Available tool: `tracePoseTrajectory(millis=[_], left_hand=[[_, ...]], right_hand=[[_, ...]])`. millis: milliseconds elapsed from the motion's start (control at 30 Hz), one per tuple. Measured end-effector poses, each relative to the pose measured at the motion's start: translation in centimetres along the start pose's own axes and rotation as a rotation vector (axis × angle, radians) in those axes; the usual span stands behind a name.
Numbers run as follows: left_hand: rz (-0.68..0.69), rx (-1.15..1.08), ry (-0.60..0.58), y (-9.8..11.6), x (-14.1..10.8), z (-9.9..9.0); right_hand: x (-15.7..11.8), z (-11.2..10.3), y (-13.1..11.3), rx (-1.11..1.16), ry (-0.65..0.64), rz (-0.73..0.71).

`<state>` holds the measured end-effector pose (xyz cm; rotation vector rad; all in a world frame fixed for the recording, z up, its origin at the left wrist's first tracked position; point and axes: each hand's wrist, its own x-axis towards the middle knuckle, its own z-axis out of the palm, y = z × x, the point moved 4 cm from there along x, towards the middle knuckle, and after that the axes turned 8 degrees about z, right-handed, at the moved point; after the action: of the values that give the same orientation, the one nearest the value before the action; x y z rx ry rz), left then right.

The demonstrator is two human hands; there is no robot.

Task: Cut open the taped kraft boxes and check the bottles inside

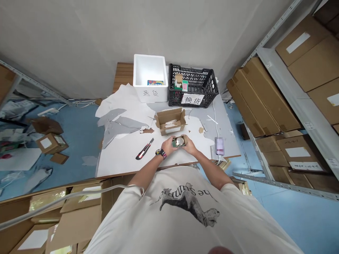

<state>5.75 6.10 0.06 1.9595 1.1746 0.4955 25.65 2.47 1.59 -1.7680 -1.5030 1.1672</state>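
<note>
We hold a small round silver-topped object [178, 141], wrapped in green and brown, just in front of the open cardboard box [171, 121] on the table [122, 78]; our left hand [167, 145], with a watch [161, 153] at its wrist, and our right hand [189, 144] each keep a closed grip on it from opposite sides; a red-and-black utility knife [144, 149] lies to the left of the box; a black plastic crate [193, 85] and a white foam box [150, 77] stand beyond it; a blurred corded device [219, 146] lies to its right.
</note>
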Motion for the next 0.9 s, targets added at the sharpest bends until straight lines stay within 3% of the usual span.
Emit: tracePoseTrajectory(millis=[100,167,267,333,433,567,667,733,800,900], left_hand=[[0.006,0.105,-0.068,1.8,0.5,-0.8],[0.051,0.122,-0.131,3.9,0.7,-1.4],[0.156,0.143,-0.194,8.2,2.0,-2.8],[0.239,0.184,-0.175,11.5,4.5,-4.5],[0.373,0.200,-0.074,16.3,11.7,-8.7],[0.484,0.202,0.107,19.9,25.3,-15.3],[0.476,0.176,0.166,19.7,34.7,-18.1],[0.433,0.151,0.171,18.0,39.2,-18.4],[0.357,0.133,0.165,15.5,42.2,-17.6],[0.153,0.116,0.121,11.0,44.3,-15.0]], right_hand=[[-0.3,-0.9,-0.7,-0.003,-0.005,0.042],[-1.2,-2.7,-1.2,-0.032,-0.030,0.052],[-2.4,-7.6,-3.1,-0.121,-0.067,0.020],[-2.0,-11.9,-5.5,-0.194,-0.063,-0.038],[1.6,-19.2,-10.8,-0.271,0.057,-0.136],[12.3,-26.6,-17.1,-0.356,0.252,-0.286],[21.7,-28.9,-18.3,-0.363,0.331,-0.326],[27.1,-28.9,-17.4,-0.342,0.345,-0.336],[31.3,-27.9,-15.6,-0.322,0.322,-0.318],[35.1,-25.5,-12.5,-0.311,0.206,-0.257]])
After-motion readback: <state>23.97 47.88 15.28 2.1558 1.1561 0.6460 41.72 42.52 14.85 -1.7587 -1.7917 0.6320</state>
